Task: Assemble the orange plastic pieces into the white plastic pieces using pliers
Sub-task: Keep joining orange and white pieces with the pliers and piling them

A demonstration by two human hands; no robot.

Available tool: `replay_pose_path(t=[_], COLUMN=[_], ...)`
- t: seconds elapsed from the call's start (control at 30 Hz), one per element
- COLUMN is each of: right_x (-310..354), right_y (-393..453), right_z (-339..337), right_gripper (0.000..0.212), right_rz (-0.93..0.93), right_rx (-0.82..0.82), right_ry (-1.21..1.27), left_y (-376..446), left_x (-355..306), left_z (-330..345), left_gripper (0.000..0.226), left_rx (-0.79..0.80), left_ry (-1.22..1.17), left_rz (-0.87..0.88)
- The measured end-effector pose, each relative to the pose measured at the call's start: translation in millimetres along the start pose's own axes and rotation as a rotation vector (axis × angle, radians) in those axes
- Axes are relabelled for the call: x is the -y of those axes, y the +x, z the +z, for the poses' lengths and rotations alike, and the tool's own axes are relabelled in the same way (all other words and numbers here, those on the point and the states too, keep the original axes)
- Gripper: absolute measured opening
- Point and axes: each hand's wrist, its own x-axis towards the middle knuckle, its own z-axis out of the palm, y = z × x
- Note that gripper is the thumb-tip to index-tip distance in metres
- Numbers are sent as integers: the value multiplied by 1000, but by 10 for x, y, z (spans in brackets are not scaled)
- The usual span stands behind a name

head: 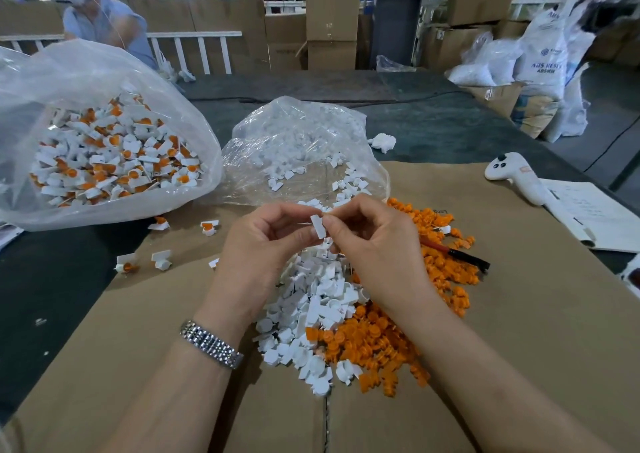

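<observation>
Both hands, left hand point(263, 241) and right hand point(372, 244), pinch 1 white piece point(318, 226) | orange insert possibly hidden | pliers point(453, 252) untouched | assembled bag point(104, 147) fairly full, loose piles point(346, 321) remain

Two bare forearms reach forward from the bottom edge and angle inward, so the hands meet near the centre. The left hand point(263, 241) is raised with its wrist bent, fingers curled, thumb and forefinger pinching the near side of a small white piece point(318, 226). A metal watch point(211, 344) circles the left wrist. The right hand point(374, 244) faces it, knuckles up, fingers curled inward, fingertips touching the same piece from the other side. The two hands' fingertips are touching or nearly so around the piece.
</observation>
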Motion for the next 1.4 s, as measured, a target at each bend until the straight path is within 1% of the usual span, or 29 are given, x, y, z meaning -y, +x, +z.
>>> replay_pose_path(t=[0.07,0.13,0.23,0.27,0.37,0.43,0.6,0.77,0.83,0.9,1.1,1.27,1.33,1.4], right_x=[2,17,45,59,85,84,77,63,63,59,55,40,47,65], right_y=[12,17,12,13,26,30,12,17,15,14,16,24,17,26], right_z=[-23,-41,-76,-94,-185,-238,-244,-231,-212,-204,-197,-174,-164,-201], right_gripper=[7,1,8,10,17,21,22,22,22,22,22,19,22,30], right_rz=[18,17,-28,-44,-44,-54,-183,-276,-307,-314,-319,-312,-308,-249], right_rx=[15,34,57,74,175,212,153,130,128,121,90,124,135,132], right_ry=[35,72,46,34,67,49,-175,-274,-302,-308,-316,-351,-361,-327], left_y=[-12,-19,-12,-6,11,13,15,17,22,27,31,33,33,37], left_x=[1,-15,-54,-63,-78,-80,-70,-63,-51,-41,-47,-43,-43,-46], left_z=[12,7,-11,-16,-37,-54,-67,-67,-64,-59,-40,-17,-7,-15], left_gripper=[22,23,35,35,28,27,25,33,24,18,13,10,8,7], left_rx=[-10,-8,48,50,50,73,80,69,42,37,39,-1,-7,-14], left_ry=[55,19,-147,-197,-283,-303,-312,-281,-271,-264,-274,-261,-242,-262], left_rz=[23,1,-91,-119,-182,-213,-255,-249,-245,-242,-250,-278,-277,-295])
